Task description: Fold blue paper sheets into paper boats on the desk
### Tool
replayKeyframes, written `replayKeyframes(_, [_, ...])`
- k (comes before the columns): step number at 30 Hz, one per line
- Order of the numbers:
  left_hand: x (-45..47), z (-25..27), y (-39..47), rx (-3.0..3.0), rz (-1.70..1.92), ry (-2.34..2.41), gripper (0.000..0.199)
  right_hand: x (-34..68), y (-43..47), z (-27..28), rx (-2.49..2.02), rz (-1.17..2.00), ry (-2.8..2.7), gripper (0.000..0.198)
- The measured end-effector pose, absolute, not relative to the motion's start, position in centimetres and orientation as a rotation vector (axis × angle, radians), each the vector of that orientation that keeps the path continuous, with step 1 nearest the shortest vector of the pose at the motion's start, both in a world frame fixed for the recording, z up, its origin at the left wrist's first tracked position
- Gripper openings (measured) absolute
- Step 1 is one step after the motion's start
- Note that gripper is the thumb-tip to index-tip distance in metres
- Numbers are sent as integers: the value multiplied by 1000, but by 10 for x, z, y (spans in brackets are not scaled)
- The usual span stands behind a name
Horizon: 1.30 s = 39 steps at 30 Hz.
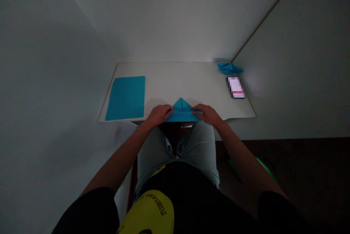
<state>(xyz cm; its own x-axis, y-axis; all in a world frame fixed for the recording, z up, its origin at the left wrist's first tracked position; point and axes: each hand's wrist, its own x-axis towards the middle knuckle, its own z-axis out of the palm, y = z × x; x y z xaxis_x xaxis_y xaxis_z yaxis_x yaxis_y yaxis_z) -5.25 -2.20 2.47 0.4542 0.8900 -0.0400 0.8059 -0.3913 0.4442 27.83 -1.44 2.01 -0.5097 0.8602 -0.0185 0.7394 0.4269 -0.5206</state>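
A partly folded blue sheet of paper (182, 116) lies at the table's front edge, its pointed top facing away from me and a flat band along its near side. My left hand (160, 114) pinches the left end of that band between thumb and fingers. At the opposite end, my right hand (205, 113) grips the paper the same way. The fingers partly hide both ends of the fold.
Flat blue paper (126, 98) rests on the white table (175, 77) at the left. In the far right corner sits a folded blue paper boat (229, 68), with a phone (236, 87) in front of it, its screen lit and pixelated. Walls enclose the back and both sides.
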Motion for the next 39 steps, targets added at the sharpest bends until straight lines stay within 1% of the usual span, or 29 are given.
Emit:
replayKeyframes(2, [-47, 29, -21, 2324, 307, 1509, 26, 275, -9, 23, -1469, 661, -2424, 33])
replayKeyframes(5, [-32, 30, -26, 2420, 401, 1605, 33, 261, -5, 26, -1627, 442, -2424, 32])
replayKeyframes(7, [-19, 25, -35, 2508, 445, 1554, 40, 247, -9, 24, -1716, 248, -2365, 37])
replayKeyframes(9, [-5, 14, -45, 2555, 438, 1470, 45, 232, -19, 18, -1720, 142, -2298, 43])
replayKeyframes(12, [8, -2, -56, 2532, 394, 1469, 53, 211, -36, 1, -1606, 167, -2304, 49])
replayKeyframes(16, [9, -10, -51, 2522, 344, 1475, 61, 194, -48, -18, -1520, 319, -2362, 61])
replayKeyframes(19, [7, -9, -37, 2547, 306, 1401, 67, 192, -43, -25, -1521, 400, -2378, 70])
replayKeyframes(23, [3, -8, -18, 2553, 274, 1344, 74, 200, -22, -28, -1493, 426, -2435, 78])
replayKeyframes(26, [-7, -8, -6, 2509, 311, 1416, 77, 216, -1, -30, -1486, 402, -2470, 80])
replayKeyframes(29, [-24, -8, 6, 2463, 334, 1506, 79, 238, 18, -30, -1600, 375, -2441, 85])
replayKeyframes(34, [-41, -10, 15, 2450, 305, 1563, 81, 255, 27, -28, -1695, 328, -2419, 90])
replayKeyframes(37, [-39, -11, 14, 2453, 314, 1591, 81, 252, 25, -26, -1697, 305, -2403, 86])
replayKeyframes(39, [-38, -10, 13, 2476, 319, 1580, 78, 249, 23, -23, -1652, 270, -2408, 81])
